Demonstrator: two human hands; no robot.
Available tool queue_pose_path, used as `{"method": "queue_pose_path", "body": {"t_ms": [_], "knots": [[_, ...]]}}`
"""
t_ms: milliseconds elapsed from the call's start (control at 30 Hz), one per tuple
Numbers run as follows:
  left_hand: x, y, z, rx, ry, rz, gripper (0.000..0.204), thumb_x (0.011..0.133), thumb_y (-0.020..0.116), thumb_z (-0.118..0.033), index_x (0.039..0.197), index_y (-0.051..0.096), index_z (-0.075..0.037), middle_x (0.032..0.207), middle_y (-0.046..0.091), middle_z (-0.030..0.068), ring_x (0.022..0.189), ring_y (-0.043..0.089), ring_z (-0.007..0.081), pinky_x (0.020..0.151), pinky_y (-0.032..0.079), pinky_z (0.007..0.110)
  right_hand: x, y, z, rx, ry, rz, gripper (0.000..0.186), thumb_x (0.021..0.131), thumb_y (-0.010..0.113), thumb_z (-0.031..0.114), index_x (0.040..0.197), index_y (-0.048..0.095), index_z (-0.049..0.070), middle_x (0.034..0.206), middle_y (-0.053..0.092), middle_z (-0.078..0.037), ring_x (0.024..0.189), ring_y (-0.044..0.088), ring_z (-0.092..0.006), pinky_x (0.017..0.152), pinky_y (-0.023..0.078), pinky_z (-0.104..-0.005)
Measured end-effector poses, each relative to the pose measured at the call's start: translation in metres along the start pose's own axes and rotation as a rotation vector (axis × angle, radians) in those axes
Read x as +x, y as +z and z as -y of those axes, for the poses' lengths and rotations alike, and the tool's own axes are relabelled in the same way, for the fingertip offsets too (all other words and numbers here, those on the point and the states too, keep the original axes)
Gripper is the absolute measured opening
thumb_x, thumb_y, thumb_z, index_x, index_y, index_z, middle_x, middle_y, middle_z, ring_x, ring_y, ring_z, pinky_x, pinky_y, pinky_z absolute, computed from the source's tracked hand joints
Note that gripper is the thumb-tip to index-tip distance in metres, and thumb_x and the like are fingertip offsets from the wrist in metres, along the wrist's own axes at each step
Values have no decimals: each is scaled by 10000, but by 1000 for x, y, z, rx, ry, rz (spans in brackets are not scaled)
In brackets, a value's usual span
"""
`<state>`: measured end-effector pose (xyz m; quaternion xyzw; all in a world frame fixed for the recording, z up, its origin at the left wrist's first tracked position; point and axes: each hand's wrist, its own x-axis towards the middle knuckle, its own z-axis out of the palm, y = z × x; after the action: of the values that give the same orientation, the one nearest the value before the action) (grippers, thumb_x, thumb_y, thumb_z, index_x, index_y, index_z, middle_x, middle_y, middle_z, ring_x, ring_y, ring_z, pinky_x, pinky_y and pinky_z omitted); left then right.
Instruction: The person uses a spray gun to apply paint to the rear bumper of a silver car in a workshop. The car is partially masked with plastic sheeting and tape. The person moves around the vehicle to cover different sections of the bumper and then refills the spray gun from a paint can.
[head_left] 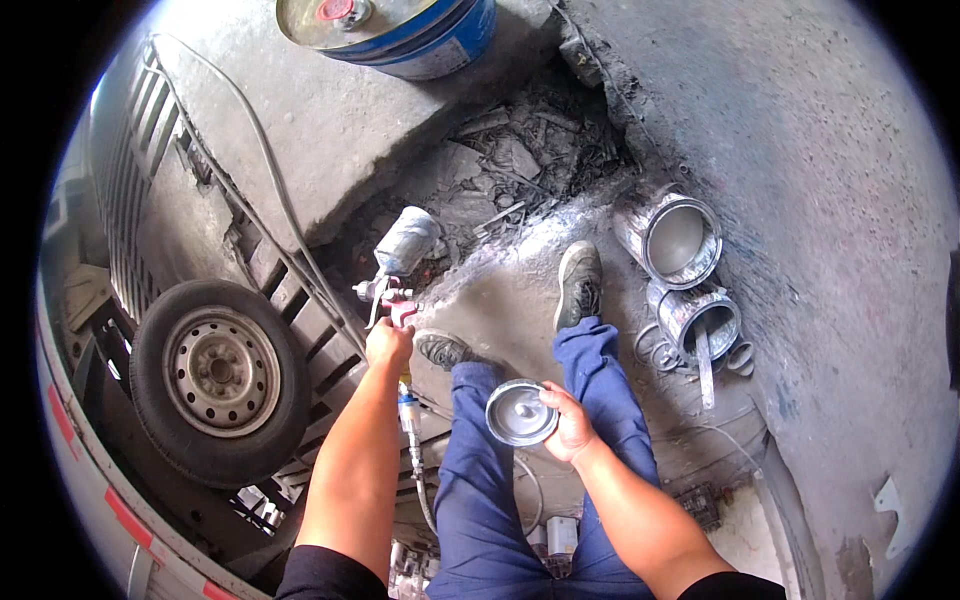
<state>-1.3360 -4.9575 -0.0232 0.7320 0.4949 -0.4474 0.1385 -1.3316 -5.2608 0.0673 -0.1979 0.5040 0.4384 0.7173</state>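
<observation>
My left hand (388, 343) is wrapped around the handle of a spray gun (390, 296), held out over the ground at the left of my legs. Its grey-smeared paint cup (408, 240) tilts up at the far end, and an air hose (418, 455) with a blue-and-clear fitting hangs from the handle. Above my lap, my right hand (568, 425) grips the rim of a round metal dish (522, 412). Grey paint coats its inside; whether it is a lid or a shallow cup, I cannot tell.
Two paint-caked cans (684, 243) (699, 318) stand at the right, the nearer with a flat stirring stick (705, 370) in it. A wheel (221, 371) lies on slats at the left. Rubble (505, 160) fills a pit ahead, below a blue drum (425, 45).
</observation>
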Motion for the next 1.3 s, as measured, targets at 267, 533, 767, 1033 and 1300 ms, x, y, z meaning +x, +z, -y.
{"method": "queue_pose_path", "body": {"t_ms": [267, 533, 767, 1033, 1300], "knots": [[7, 0, 2, -13, 35, 18, 392, 768, 656, -331, 1068, 620, -81, 1047, 660, 162, 1031, 611, 324, 885, 469, 411, 6, 3, 0, -25, -5, -3, 205, 831, 602, 168, 980, 560, 33, 918, 632, -82, 854, 624, -188, 816, 508, -331], [12, -1, 1, 4, 32, 63, 402, 763, 654, -333, 1062, 609, -69, 1048, 656, 177, 1027, 612, 336, 890, 470, 411, 10, 6, -1, -29, 6, 5, 221, 826, 605, 160, 994, 557, 25, 931, 632, -92, 860, 626, -190, 826, 507, -330], [17, 2, 4, 13, 5, 76, 415, 767, 659, -331, 1078, 597, -64, 1041, 656, 182, 1037, 611, 327, 892, 471, 408, 12, 10, -1, -31, 28, -20, 223, 824, 607, 154, 997, 556, 23, 937, 630, -89, 871, 626, -192, 832, 506, -330], [30, 15, 18, -15, 50, 116, 341, 741, 664, -286, 959, 643, -25, 1003, 656, 200, 998, 619, 307, 895, 468, 406, 14, 7, -7, -46, 24, -5, 230, 829, 605, 154, 1007, 556, 17, 948, 631, -97, 876, 628, -197, 834, 509, -340], [45, 61, 44, -583, 324, 130, 176, 732, 537, -5, 895, 486, -49, 760, 516, 49, 605, 591, 155, 489, 444, 286, 13, 10, -10, -28, 55, -12, 236, 826, 608, 144, 1015, 553, 14, 940, 630, -98, 857, 633, -197, 821, 518, -342]]}}
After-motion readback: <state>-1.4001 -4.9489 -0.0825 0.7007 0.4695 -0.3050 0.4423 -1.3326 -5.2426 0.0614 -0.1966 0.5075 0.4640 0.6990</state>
